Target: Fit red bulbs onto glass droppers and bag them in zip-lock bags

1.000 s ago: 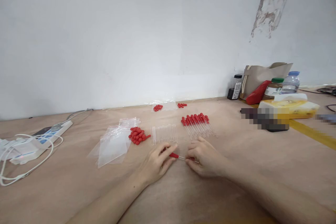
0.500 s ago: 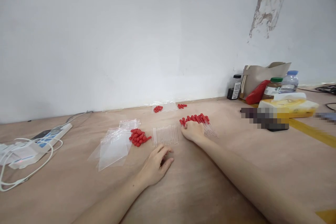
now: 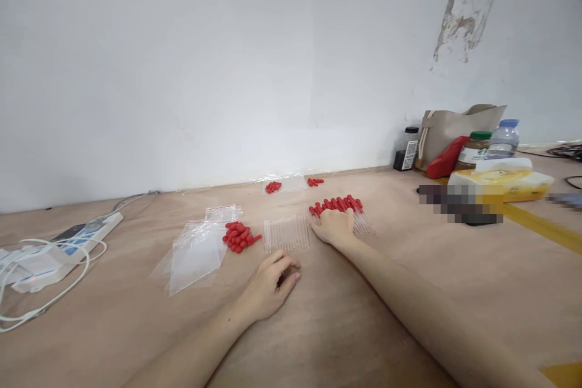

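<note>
My left hand [image 3: 273, 285] rests on the table, fingers loosely bent and apart, holding nothing. Just beyond it lies a row of thin clear tubes [image 3: 286, 233]. Reaching farther forward, my right hand [image 3: 333, 227] is bent over a row of droppers [image 3: 341, 202] with red bulbs and clear stems. The back of that hand covers some stems, and most of its fingers are hidden, so its grip does not show. Left of the clear tubes sits a heap of loose red bulbs [image 3: 239, 237], beside overlapping clear zip bags [image 3: 193, 260].
Small groups of red pieces [image 3: 273, 187] lie by the wall on clear plastic. A power strip [image 3: 68, 254] with white cables is at left. At right stand a dark bottle [image 3: 406, 154], a grey bag [image 3: 448, 133], jars and a tissue pack [image 3: 500, 185].
My right hand has shifted very slightly at the left part of the dropper row. The left hand stays in place; the view has moved a little.
</note>
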A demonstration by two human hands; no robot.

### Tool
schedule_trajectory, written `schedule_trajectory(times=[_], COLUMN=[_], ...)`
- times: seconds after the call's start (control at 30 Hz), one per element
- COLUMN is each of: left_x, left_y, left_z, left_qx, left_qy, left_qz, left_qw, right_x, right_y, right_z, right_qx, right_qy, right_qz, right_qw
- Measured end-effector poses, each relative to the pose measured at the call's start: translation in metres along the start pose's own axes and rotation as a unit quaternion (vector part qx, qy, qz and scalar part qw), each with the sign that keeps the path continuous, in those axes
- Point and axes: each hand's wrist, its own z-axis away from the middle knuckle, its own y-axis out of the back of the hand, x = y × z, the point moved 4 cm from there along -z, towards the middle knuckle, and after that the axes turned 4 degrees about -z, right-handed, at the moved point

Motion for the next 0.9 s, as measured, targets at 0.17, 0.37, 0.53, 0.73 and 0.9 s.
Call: schedule_trajectory(times=[0.17,0.37,0.53,0.73,0.9], left_x=[0.000,0.001,-0.013,-0.056,-0.074], left_y=[0.001,-0.002,0.020,0.051,0.049], left_z=[0.000,0.001,-0.003,-0.008,-0.010], left_qx=[0.006,0.007,0.125,0.150,0.148], left_qy=[-0.001,-0.004,0.017,0.065,0.076], left_qz=[0.003,-0.002,-0.169,-0.355,-0.318], left_qw=[1.000,1.000,0.978,0.921,0.933], right_x=[-0.012,-0.025,-0.027,-0.030,-0.025], right_y=[0.006,0.001,-0.002,-0.004,0.007], right_z=[0.002,0.003,-0.002,-0.008,-0.001], right_qx=[0.002,-0.056,-0.083,-0.108,-0.088], right_qy=[0.025,-0.005,-0.029,-0.039,-0.020], right_qz=[-0.019,-0.052,-0.063,-0.078,-0.084], right_qw=[0.999,0.997,0.994,0.990,0.992])
